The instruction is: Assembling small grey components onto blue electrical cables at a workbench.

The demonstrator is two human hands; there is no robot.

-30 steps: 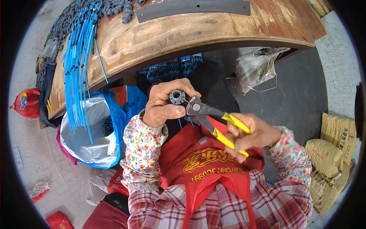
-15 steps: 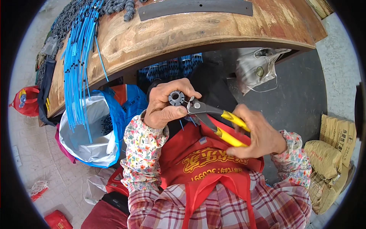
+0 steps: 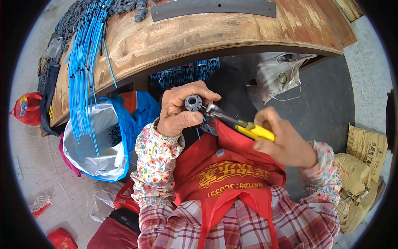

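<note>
The left hand [image 3: 173,111] pinches a grey, slotted, round ring [image 3: 193,107]; right of the ring, the right hand [image 3: 288,143] grips yellow-handled metal pliers [image 3: 255,131]. Thin blue strips [image 3: 198,133] hang below the ring, so work there looks unfinished.

L hand [image 3: 175,109] fwd, pinching; R hand [image 3: 287,141] sl. further back, gripping; apart, turned twd e/o.

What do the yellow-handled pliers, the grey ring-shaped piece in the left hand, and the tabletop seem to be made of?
Pliers: metal working end, judging by its grey glint; smooth yellow grips, plastic or rubber, I can't tell which.
Grey ring-shaped piece: probably moulded plastic, fairly dull, with evenly spaced dark slots.
Tabletop: wood, likely plywood, worn, showing streaky grain and pale patches.
</note>
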